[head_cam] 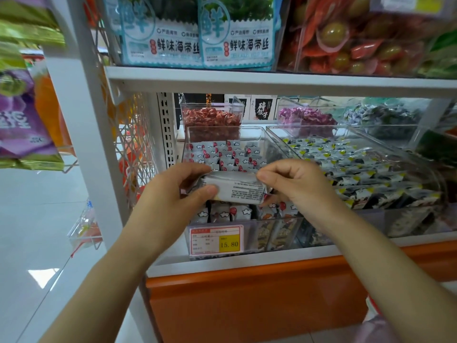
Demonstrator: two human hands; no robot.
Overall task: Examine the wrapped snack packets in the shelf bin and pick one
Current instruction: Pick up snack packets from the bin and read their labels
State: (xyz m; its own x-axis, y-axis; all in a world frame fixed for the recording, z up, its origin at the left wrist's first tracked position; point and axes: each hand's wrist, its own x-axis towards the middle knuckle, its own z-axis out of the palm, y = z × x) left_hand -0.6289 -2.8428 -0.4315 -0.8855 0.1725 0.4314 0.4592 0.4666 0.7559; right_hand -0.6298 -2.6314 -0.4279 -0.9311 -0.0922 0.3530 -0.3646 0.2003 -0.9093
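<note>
A grey-white wrapped snack packet (237, 188) with small printed text faces me, held level above the clear shelf bin (259, 137). My left hand (173, 191) pinches its left end between thumb and fingers. My right hand (294, 184) pinches its right end. Below and behind them the bin holds several similar packets (227, 154) with red and white cloud print, standing in rows. My hands hide the middle of the bin.
A price tag (217, 239) reading 15.80 is fixed to the bin front. To the right sits a second clear bin (358, 167) of black, white and yellow packets. Bins of red (210, 117) and purple (305, 117) sweets stand behind. The white shelf board (272, 81) hangs close overhead.
</note>
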